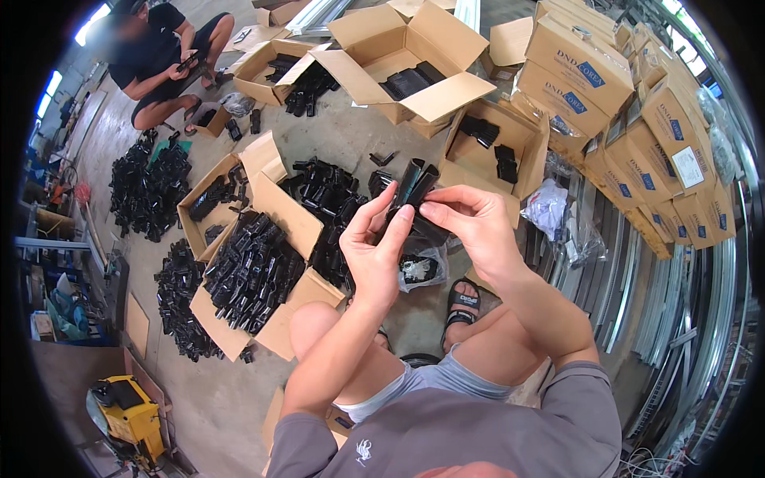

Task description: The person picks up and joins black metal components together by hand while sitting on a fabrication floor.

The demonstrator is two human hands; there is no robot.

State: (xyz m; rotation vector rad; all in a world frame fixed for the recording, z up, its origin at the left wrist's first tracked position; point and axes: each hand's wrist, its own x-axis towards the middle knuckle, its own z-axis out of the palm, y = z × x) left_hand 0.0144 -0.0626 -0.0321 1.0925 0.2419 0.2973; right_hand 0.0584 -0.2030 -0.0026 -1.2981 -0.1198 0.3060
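Black pcs [409, 182] btwn L grip [374, 239] & R grip [476, 227], ends jutting past fingertips.

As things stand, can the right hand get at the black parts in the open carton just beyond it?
Probably yes, once it lets go: the right hand is on the held black pieces, but the carton stands open nearby and nothing visible covers the black parts inside.

Black parts [331, 191] and a heaped carton [299, 316] crowd the frame's centre left, hemming in the hands [374, 245]; another open carton [531, 155] blocks upper right of centre. A plastic bag [424, 269] occupies the gap below. Bare floor [219, 414] leaves passage lower left.
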